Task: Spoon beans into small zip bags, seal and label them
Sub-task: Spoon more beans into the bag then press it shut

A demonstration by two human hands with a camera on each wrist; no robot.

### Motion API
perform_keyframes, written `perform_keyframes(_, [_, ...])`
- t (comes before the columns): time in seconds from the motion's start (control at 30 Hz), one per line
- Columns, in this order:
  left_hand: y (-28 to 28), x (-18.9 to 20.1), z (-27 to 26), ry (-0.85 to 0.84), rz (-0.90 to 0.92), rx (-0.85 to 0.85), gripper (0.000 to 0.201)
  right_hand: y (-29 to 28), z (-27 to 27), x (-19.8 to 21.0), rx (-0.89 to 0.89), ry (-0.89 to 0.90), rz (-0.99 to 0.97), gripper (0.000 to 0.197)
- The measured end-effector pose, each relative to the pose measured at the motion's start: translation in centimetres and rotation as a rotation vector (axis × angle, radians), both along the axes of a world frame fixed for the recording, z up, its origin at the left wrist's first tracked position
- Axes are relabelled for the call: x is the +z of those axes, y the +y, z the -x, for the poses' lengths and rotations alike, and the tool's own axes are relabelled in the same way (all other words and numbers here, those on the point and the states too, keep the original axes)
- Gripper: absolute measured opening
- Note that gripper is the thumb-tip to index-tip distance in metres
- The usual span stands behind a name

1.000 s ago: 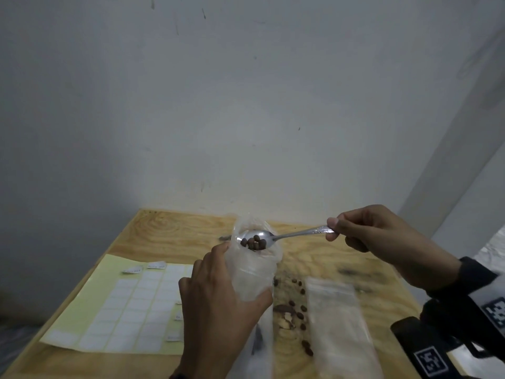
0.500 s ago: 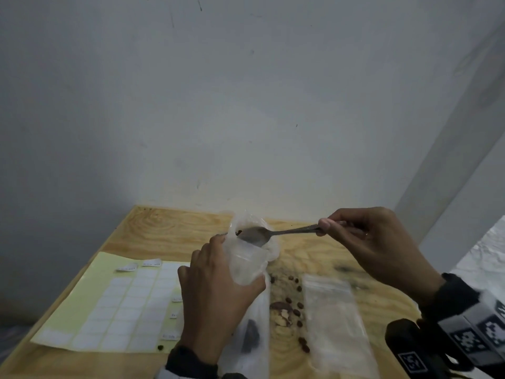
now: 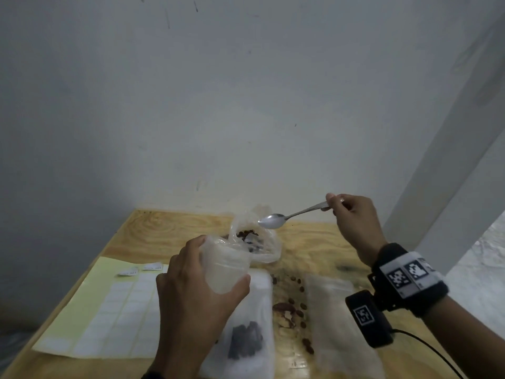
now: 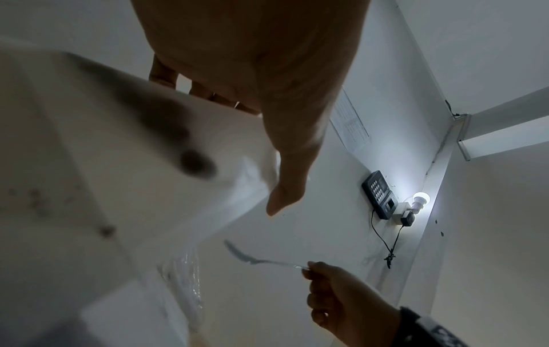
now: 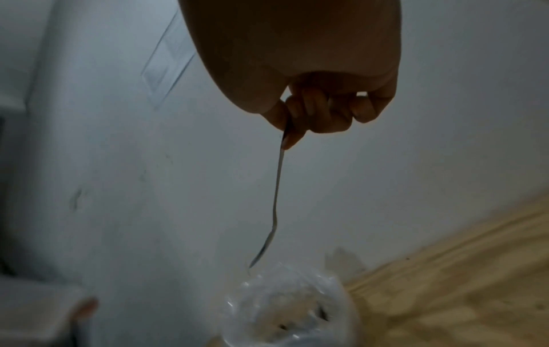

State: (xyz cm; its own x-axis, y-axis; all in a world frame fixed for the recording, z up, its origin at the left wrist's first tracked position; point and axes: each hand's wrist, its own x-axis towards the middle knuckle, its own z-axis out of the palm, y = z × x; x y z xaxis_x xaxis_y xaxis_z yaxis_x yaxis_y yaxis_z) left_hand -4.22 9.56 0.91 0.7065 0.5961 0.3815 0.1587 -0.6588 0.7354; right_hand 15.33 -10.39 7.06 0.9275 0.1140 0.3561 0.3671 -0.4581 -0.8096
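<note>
My left hand (image 3: 191, 302) curls round the small clear plastic zip bag (image 3: 226, 269), holding its mouth open and upright so the dark beans (image 3: 246, 337) stay at the bottom. Just beyond that bag, my right hand (image 3: 352, 222) pinches the slim steel spoon (image 3: 289, 216), its empty bowl over the crumpled clear bean sack (image 3: 254, 239), ready to scoop.

L hand (image 3: 191, 294): raised over table, back toward head cam, fingers and thumb curled round upper part of a zip bag (image 3: 226, 269), thumb on near-right side, fingers on far-left side. Forearm enters from lower edge. R hand (image 3: 352, 222): held higher, to the right, thumb and forefinger pinching end of a spoon (image 3: 289, 216) handle, other fingers curled in. R wrist bent, wearing dark band w/ printed markers; forearm enters from lower right.
</note>
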Motion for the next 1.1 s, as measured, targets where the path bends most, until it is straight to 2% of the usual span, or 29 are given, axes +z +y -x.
perform_keyframes(0.27, [0.7,-0.3,0.3,-0.019,-0.037,0.001,0.088,3.8,-0.9,-2.4,0.028,-0.243,0.408,0.036])
perform_keyframes(0.43, [0.6,-0.2,0.4,-0.03,-0.039,-0.005,0.089,5.5,0.0,-1.5,0.016,-0.485,0.796,0.036])
perform_keyframes(0.6, [0.7,-0.4,0.4,-0.008,-0.037,-0.026,0.091,7.4,0.7,0.1,-0.042,-0.467,1.085,0.031])
perform_keyframes(0.83, [0.8,-0.6,0.7,-0.022,-0.057,-0.039,0.09,8.5,1.2,0.8,-0.091,-0.469,1.147,0.04])
perform_keyframes(0.97, [1.0,-0.6,0.7,-0.016,-0.055,-0.034,0.091,8.5,0.3,-0.2,-0.065,-0.395,1.144,0.038])
perform_keyframes(1.1, [1.2,-0.4,0.9,-0.025,-0.061,-0.029,0.092,7.3,-2.1,-0.5,-0.152,-0.263,1.05,0.035])
